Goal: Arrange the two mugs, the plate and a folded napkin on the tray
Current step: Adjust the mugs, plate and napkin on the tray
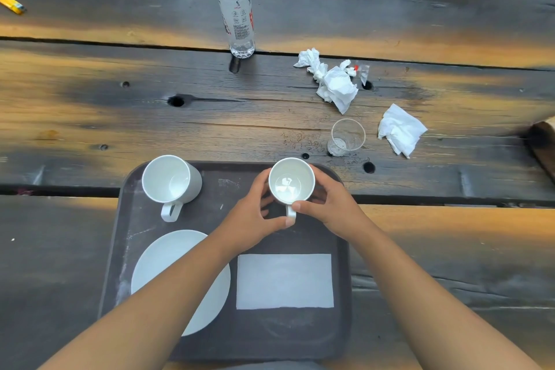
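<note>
I'm setting the second mug at the tray's far right corner, my left hand and right hand both wrapped around it. The first mug, plate and folded napkin already sit on the tray. Next I let go cleanly; the plastic cup beyond the rim stands clear

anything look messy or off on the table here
On the tray, nothing: mugs, plate and napkin sit tidy. Beyond it, two crumpled tissues and a scrap of wrapper litter the table near an empty plastic cup.
</note>
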A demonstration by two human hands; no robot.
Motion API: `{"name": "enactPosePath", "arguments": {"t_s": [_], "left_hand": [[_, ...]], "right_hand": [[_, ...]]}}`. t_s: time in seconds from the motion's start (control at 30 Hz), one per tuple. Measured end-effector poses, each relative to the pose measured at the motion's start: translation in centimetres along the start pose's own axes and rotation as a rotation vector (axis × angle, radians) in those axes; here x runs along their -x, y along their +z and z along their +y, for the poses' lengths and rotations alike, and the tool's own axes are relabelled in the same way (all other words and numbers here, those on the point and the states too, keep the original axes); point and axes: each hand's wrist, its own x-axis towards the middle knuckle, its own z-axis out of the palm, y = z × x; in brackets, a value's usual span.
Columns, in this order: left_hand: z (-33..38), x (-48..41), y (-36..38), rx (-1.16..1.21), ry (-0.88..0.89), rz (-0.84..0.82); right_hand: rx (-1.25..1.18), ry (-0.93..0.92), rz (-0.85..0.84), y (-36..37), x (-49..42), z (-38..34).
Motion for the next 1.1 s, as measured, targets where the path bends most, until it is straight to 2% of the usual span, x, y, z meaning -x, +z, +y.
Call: {"name": "enactPosePath", "arguments": {"t_s": [0.47, 0.73, 0.9, 1.0, 1.1], "left_hand": [[-0.2, -0.2, 0.0, -0.023, 0.000, 0.000], [-0.4, 0.0, -0.1, -0.066, -0.056, 0.001], [-0.7, 1.3, -0.4, -0.213, -0.098, 0.059], [-0.8, 2.6, -0.9, -0.396, -0.106, 0.089], [-0.5, 4.1, -1.2, -0.574, -0.091, 0.131]], "right_hand": [[-0.009, 0.015, -0.005, -0.1, -0.2, 0.2], [-0.047, 0.054, -0.012, 0.3, 0.2, -0.2], [0.001, 0.142, 0.047, 0.6, 1.9, -0.4], [0.073, 0.195, 0.106, 1.0, 3.6, -0.5], [0.239, 0.209, 0.134, 1.9, 5.2, -0.4]]}}
